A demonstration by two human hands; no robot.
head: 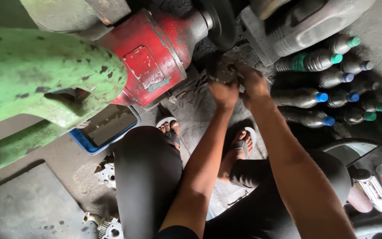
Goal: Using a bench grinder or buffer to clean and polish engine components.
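Both hands, left hand [223, 94] and right hand [252, 83], are closing their grip on a dark metal part [221, 69] beside the red motor [155, 57]; work is appearing unfinished.

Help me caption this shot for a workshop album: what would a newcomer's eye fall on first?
First, the red motor housing at top centre, joined to a chipped green machine body filling the upper left. Next, the left hand and right hand gripping a dark metal part just below the motor's wheel. To the right lies a heap of dark plastic bottles with blue and green caps.
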